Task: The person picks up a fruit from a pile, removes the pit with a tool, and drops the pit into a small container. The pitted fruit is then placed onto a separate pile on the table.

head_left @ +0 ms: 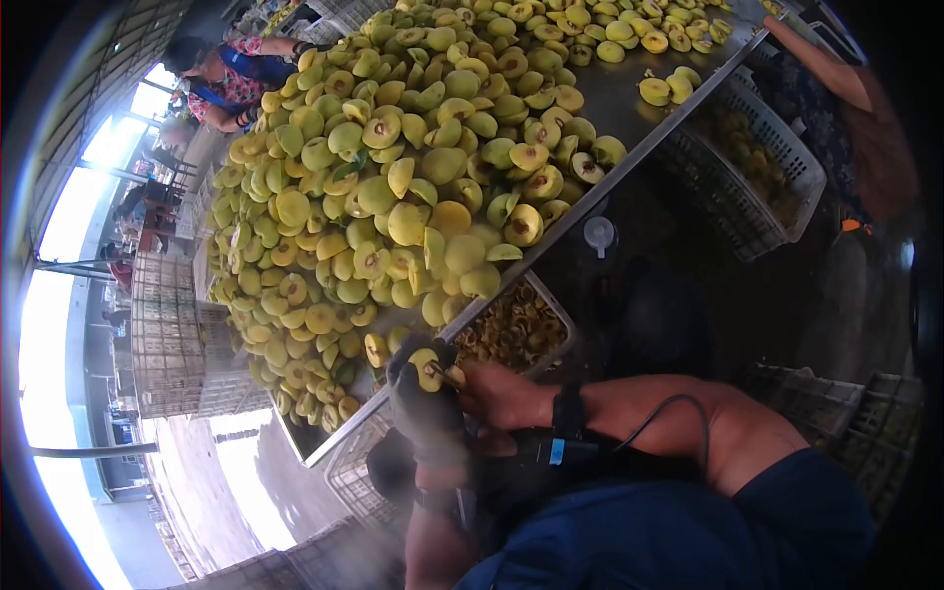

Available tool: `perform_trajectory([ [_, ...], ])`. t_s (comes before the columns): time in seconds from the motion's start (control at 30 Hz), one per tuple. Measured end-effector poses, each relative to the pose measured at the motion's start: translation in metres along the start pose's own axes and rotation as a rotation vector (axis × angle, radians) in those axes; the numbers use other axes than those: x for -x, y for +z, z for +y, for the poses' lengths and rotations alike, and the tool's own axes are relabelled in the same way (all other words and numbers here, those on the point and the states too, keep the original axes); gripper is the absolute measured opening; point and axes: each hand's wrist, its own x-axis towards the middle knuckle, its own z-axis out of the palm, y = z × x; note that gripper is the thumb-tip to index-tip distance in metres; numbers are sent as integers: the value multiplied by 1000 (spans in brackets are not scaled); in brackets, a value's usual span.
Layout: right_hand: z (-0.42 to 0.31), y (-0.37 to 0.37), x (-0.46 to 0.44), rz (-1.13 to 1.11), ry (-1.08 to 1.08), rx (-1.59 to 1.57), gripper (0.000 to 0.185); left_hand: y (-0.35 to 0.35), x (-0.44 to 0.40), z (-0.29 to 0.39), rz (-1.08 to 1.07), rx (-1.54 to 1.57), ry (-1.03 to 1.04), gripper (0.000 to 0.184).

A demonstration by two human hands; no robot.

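Note:
My left hand (423, 408), in a grey glove, is closed around a halved yellow-green fruit (425, 370) with its cut face showing. Bare and bent at the fingers, my right hand (497, 395) grips a small tool (450, 376) whose tip meets the fruit. Both hands are just off the metal edge of a table (580, 208). A large heap of halved fruit (393, 211) covers much of that table. Below the edge, beyond my right hand, a crate (559, 320) holds brown scraps (509, 329).
Across the table stands a person in a patterned top (231, 84). Another person's arm (821, 64) reaches in at the upper right, near a white crate (795, 162) of fruit. Stacked crates (165, 334) stand at left; more crates (811, 403) lie at lower right.

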Motion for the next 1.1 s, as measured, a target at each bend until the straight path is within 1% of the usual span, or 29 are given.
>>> perform_trajectory([
  [0.03,-25,-15,0,-154,153,-162,18,1,1,1,-8,-112,57,32],
  [0.07,-38,-21,2,-308,309,-326,18,2,3,4,6,-67,35,33],
  [0.17,-30,-10,2,-185,113,-283,18,1,0,15,-4,31,15,34],
  [0.27,-1,-1,0,55,44,159,21,-5,-2,1,-73,-28,69,33],
  [0.3,-3,-5,1,-60,90,34,23,-3,1,3,-63,-92,83,33],
  [0.37,-23,-19,-1,-297,173,-208,29,-3,0,5,-50,-257,178,32],
  [0.43,-47,-23,6,-123,97,8,23,-7,-4,6,-50,-467,337,32],
  [0.47,-53,-25,6,-36,57,117,21,-7,-5,7,-7,-394,246,30],
  [0.53,-47,-20,6,-15,106,284,20,-4,-2,5,64,-248,58,30],
  [0.57,-40,-16,6,-5,136,365,20,-4,-1,-6,81,-126,-24,30],
  [0.6,-26,-11,3,-64,58,247,21,-4,-2,-23,100,-3,-103,31],
  [0.63,-12,-8,-2,-121,-22,131,22,-2,-4,-26,120,122,-182,33],
  [0.67,2,-6,-5,-177,-103,16,22,-2,-3,-27,111,37,-137,27],
  [0.7,-6,-7,-4,-143,-110,37,22,-2,-4,-18,101,-48,-90,23],
  [0.77,-20,-10,1,-80,-122,79,23,0,-7,-14,92,-211,39,23],
  [0.83,-19,-13,-2,-97,-118,116,23,0,-9,-17,82,-373,199,21],
  [0.87,-19,-16,-3,-101,-113,135,24,2,-9,-25,109,-222,109,21],
  [0.9,-20,-20,-3,-216,22,5,23,5,-10,-31,136,-70,19,22],
  [0.97,-25,-31,-4,-449,284,-250,27,1,-12,-39,70,248,-125,21],
  [1.03,-35,-36,-2,-623,388,-417,28,-11,-11,-20,-132,565,-233,18],
  [1.07,-39,-37,-2,-715,438,-497,29,-13,-11,-11,-104,341,-93,16],
  [1.1,-41,-37,-1,-703,435,-521,28,-12,-11,-3,-75,115,46,14],
])
